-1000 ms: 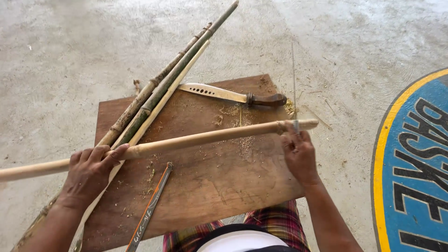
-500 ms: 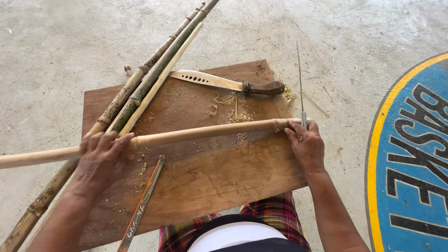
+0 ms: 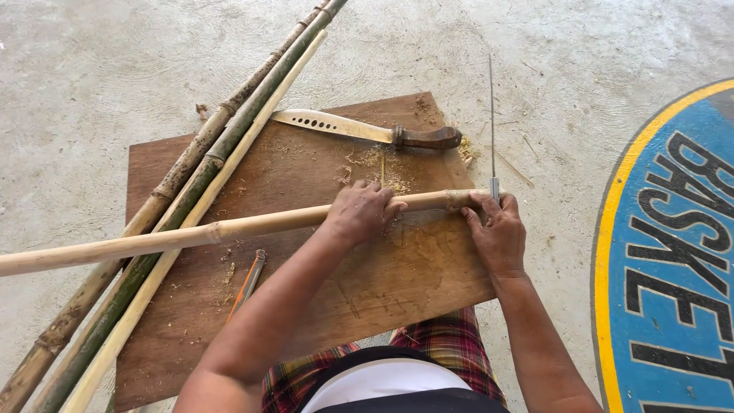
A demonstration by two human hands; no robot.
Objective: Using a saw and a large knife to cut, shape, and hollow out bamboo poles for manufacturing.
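A long pale bamboo pole lies across a brown wooden board. My left hand presses down on the pole near its right end. My right hand sits at the pole's end and grips a thin saw whose blade points away from me, set against the pole's tip. Sawdust lies on the board beside the pole.
A curved machete with a dark wooden handle rests at the board's far edge. Several green and brown bamboo poles lie diagonally at the left. An orange-handled tool lies on the board. A blue and yellow painted floor marking is at the right.
My left hand has slid right along the pole, from the left part of the board to near the right end. The pole has shifted left. My right hand stays at the end.
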